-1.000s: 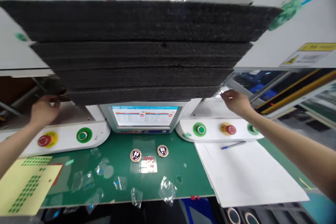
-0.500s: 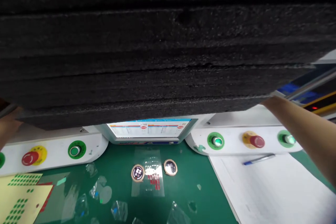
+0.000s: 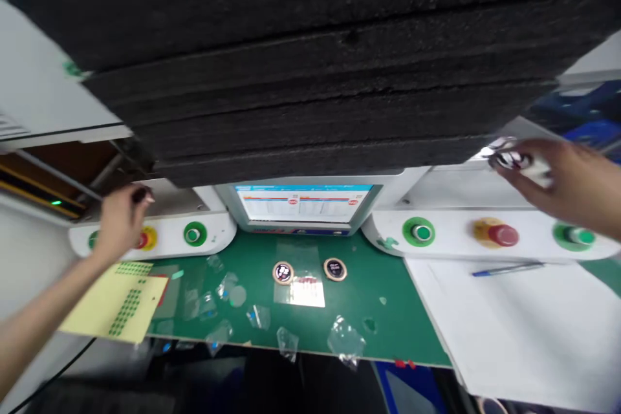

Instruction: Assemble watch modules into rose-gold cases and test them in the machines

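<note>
At the left, my left hand (image 3: 121, 217) is closed in front of the machine opening, pinching a small dark piece with a coppery edge (image 3: 142, 194), blurred and mostly hidden by the fingers. On the right side, my right hand (image 3: 565, 171) grips a shiny round watch (image 3: 512, 160) between thumb and fingers, above the white control panel (image 3: 451, 249). Two more round watches with gold rims lie on the green mat: one with a lit face (image 3: 283, 273), the other with a darker face (image 3: 334, 269). A clear sheet with red marks (image 3: 301, 294) lies between and below them.
A thick black foam block (image 3: 315, 84) overhangs the upper view. Behind the mat stands a screen (image 3: 305, 204). Red stop buttons (image 3: 503, 235) and green buttons (image 3: 422, 233) line the panels. Plastic film scraps (image 3: 345, 336), a yellow sticker sheet (image 3: 114, 310), papers (image 3: 509, 330) and a pen (image 3: 507, 269) lie around.
The view has shifted so more of the left side and the table's front edge shows. Both hands, hidden behind the foam block before, are now visible with small items in their fingers.
</note>
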Action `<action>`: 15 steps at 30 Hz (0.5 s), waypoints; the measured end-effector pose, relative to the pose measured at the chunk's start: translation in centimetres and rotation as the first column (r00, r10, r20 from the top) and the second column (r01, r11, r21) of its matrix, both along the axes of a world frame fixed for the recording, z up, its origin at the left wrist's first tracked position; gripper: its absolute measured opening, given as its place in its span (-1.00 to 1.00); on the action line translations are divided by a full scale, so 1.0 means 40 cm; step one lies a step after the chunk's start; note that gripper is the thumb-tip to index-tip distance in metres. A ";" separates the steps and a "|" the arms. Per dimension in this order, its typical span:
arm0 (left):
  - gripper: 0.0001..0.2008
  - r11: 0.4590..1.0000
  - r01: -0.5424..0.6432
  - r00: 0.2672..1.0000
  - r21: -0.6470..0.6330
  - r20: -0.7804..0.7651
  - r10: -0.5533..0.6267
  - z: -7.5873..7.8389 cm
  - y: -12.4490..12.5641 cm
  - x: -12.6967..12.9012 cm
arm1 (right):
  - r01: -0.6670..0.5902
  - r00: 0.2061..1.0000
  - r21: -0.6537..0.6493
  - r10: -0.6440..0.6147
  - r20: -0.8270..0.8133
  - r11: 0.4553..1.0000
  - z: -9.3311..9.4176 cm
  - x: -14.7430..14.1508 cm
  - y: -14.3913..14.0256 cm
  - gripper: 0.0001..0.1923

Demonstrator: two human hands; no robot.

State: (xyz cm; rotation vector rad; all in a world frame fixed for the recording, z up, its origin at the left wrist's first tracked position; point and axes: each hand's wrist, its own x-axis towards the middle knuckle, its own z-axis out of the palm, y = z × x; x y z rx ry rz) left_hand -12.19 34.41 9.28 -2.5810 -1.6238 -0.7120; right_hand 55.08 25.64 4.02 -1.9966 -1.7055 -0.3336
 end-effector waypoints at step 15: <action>-0.81 0.897 0.351 0.926 -0.268 -0.042 -0.375 -0.311 -0.278 0.229 | -0.573 0.811 -0.136 0.535 -0.238 0.808 -0.301 -0.397 -0.311 -0.73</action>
